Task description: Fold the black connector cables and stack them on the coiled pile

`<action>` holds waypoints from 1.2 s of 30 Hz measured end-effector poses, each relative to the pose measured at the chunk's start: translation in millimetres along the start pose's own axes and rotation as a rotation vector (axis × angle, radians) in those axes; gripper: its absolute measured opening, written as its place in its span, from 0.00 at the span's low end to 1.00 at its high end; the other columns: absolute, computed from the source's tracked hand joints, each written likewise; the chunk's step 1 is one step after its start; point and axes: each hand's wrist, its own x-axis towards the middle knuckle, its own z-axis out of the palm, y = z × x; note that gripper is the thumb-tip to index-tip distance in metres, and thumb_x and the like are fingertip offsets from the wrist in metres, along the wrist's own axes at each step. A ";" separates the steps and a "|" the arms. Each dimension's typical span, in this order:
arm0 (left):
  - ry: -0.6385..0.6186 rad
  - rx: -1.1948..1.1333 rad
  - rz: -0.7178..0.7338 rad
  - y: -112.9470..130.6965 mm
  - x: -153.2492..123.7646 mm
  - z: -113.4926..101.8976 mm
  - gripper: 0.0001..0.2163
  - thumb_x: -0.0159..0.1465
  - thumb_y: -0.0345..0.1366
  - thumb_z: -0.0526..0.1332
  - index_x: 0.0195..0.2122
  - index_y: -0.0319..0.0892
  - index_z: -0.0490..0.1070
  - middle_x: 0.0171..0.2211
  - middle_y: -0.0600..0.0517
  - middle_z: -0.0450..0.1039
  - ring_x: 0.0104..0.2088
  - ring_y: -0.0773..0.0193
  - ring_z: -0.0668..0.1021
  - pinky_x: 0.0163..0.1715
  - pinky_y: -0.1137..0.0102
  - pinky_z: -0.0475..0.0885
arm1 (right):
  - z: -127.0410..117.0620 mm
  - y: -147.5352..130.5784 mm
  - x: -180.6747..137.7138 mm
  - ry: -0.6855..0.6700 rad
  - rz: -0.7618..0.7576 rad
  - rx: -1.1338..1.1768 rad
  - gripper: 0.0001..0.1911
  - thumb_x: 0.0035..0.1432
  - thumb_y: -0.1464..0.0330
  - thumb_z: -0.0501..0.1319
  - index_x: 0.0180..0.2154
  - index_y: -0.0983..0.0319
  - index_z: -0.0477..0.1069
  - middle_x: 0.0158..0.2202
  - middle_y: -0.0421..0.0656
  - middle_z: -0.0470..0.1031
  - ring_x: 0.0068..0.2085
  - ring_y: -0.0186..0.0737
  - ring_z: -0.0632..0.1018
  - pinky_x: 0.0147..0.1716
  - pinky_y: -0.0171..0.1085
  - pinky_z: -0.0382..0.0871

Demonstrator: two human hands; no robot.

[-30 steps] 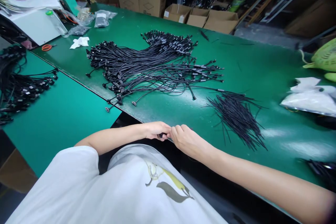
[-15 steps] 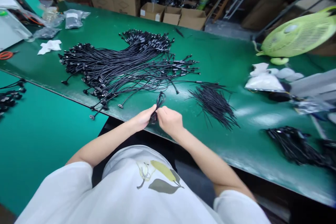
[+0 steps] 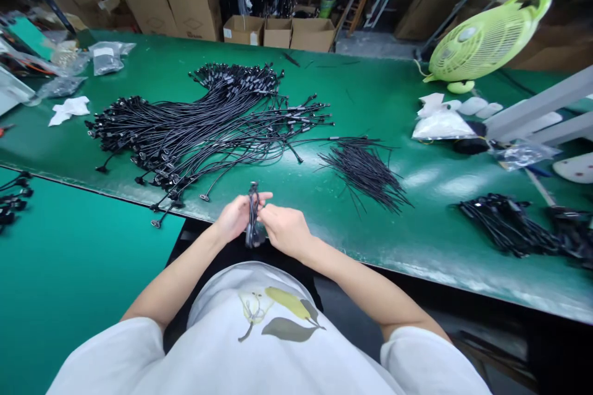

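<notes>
A folded black cable [image 3: 252, 217] stands nearly upright between my hands at the table's front edge. My left hand [image 3: 235, 217] holds it from the left, with one finger reaching behind it to the right. On its right side my right hand [image 3: 283, 227] is closed, thumb and fingers pinched against the bundle; whether a thin tie is in that pinch is too small to tell. Beyond my hands lies a big pile of loose black cables [image 3: 185, 126] with connectors at both ends. A heap of thin black ties [image 3: 365, 173] sits to the right.
Bundled cables [image 3: 507, 225] lie at the right on the green table [image 3: 417, 247]. A light green fan [image 3: 484, 37] and a white bag [image 3: 442, 125] stand behind them. Plastic bags [image 3: 106, 57] are at far left, cardboard boxes [image 3: 193, 9] beyond the table. More cables [image 3: 13, 197] rest on the lower left surface.
The view has shifted, so the table's things appear farther left. The cable bundle has turned more upright and lower toward me. My left hand's finger now extends behind it.
</notes>
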 end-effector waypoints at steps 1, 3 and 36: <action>0.018 -0.050 0.013 5.5 -1.2 -2.5 0.24 0.63 0.53 0.53 0.29 0.38 0.80 0.34 0.46 0.71 0.36 0.61 0.72 0.39 0.67 0.69 | 1.4 -2.5 -2.2 -0.027 -0.020 0.028 0.15 0.66 0.70 0.49 0.30 0.63 0.69 0.28 0.42 0.72 0.29 0.33 0.69 0.29 0.33 0.53; 0.000 -0.046 0.053 16.0 -8.3 -3.6 0.27 0.63 0.55 0.52 0.23 0.38 0.78 0.34 0.46 0.70 0.35 0.62 0.72 0.37 0.69 0.69 | 2.5 0.0 -4.4 -0.059 0.025 0.062 0.14 0.66 0.70 0.49 0.30 0.63 0.69 0.28 0.41 0.72 0.28 0.32 0.69 0.29 0.32 0.53; -0.006 -0.129 -0.187 -14.9 -1.6 73.4 0.20 0.60 0.53 0.62 0.39 0.39 0.69 0.25 0.55 0.64 0.22 0.73 0.65 0.22 0.76 0.62 | -18.0 33.8 -38.4 0.231 0.359 0.226 0.19 0.67 0.72 0.44 0.56 0.68 0.62 0.41 0.51 0.70 0.41 0.41 0.71 0.40 0.38 0.67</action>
